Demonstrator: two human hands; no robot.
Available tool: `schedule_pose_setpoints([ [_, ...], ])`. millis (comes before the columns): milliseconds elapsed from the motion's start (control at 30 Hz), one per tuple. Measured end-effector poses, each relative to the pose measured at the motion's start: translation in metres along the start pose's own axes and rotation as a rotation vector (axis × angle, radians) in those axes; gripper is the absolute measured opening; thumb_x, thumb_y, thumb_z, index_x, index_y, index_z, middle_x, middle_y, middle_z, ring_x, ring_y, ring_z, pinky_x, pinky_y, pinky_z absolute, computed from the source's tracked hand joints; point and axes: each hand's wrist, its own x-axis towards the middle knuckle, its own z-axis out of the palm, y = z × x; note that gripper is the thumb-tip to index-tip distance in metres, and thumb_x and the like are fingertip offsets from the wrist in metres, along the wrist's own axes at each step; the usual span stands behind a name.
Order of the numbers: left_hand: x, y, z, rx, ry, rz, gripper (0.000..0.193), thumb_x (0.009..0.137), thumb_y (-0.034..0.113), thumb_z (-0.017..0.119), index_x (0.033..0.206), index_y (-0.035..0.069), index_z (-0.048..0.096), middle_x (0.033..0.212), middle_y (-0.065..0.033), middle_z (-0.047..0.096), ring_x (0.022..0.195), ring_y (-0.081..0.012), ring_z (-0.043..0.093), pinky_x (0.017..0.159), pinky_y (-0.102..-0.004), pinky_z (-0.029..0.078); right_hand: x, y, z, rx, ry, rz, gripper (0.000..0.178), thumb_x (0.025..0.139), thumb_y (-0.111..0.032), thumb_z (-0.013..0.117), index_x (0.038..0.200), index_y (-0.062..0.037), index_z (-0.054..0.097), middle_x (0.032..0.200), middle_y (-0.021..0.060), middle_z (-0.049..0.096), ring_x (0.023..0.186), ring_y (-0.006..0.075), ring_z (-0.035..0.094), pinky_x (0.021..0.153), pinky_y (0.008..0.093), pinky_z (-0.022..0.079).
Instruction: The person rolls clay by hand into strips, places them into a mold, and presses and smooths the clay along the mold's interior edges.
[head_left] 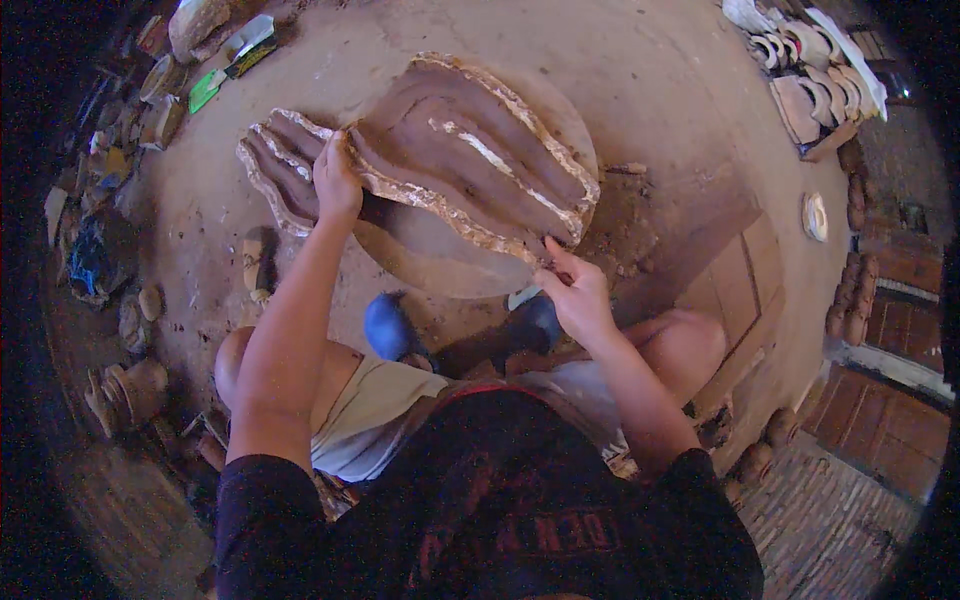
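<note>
A large hollow mould-like piece (450, 130), brown inside with a rough whitish rim, rests over a round board (430, 270) in front of me. It is wide at the right and narrows at the left. Inside its broad part runs a long pale ridge. My left hand (339, 180) is closed round the near rim at the narrow waist. At the near right end of the rim, my right hand (578, 295) grips the edge between thumb and fingers. Parts of the fingertips are hidden behind the rim.
Blue shoes (388, 325) are on the floor between my bent knees. Bags and odds and ends (100, 250) lie along the left. Curved clay pieces (815, 95) are stacked at the far right, and a flat brown sheet (735, 285) lies by my right knee.
</note>
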Motion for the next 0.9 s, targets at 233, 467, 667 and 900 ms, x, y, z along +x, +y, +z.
schedule_pose_setpoints([
  [233,-0.004,-0.015,-0.005,0.137,0.070,0.140,0.053,0.110,0.035,0.047,0.128,-0.011,0.066,0.119,-0.0145,0.070,0.110,-0.0212,0.062,0.101,-0.0337,0.047,0.026,-0.038,0.017,-0.018,-0.184,-0.034,0.079,0.085,-0.001,0.075,0.158,0.0001,0.043,0.083,-0.0025,0.057,0.075,0.0067,0.053,0.070,0.0251,0.047],
  [467,-0.017,-0.003,-0.003,0.158,0.097,0.171,0.050,0.110,0.036,0.043,0.122,-0.007,0.067,0.098,-0.0089,0.065,0.093,-0.0191,0.057,0.087,-0.0341,0.047,0.044,-0.085,0.027,-0.352,-0.329,-0.064,0.086,0.079,-0.007,0.075,0.157,0.0056,0.040,0.075,0.0002,0.059,0.070,0.0079,0.054,0.068,0.0265,0.048],
  [667,-0.030,0.000,-0.007,0.037,0.050,0.123,0.050,0.111,0.033,0.036,0.127,-0.006,0.065,0.105,-0.0165,0.067,0.099,-0.0274,0.060,0.092,-0.0408,0.046,0.049,-0.112,0.047,-0.364,-0.318,-0.063,0.089,0.078,-0.007,0.075,0.157,0.0083,0.038,0.076,0.0016,0.062,0.070,0.0086,0.056,0.069,0.0258,0.048],
  [900,-0.041,-0.020,-0.015,0.061,0.077,0.098,0.054,0.112,0.033,0.033,0.137,-0.006,0.060,0.136,-0.0266,0.062,0.130,-0.0358,0.056,0.113,-0.0429,0.039,0.078,-0.120,0.072,-0.212,-0.378,0.044,0.092,0.076,-0.008,0.077,0.156,0.0124,0.036,0.069,0.0008,0.065,0.063,0.0080,0.058,0.063,0.0254,0.048],
])
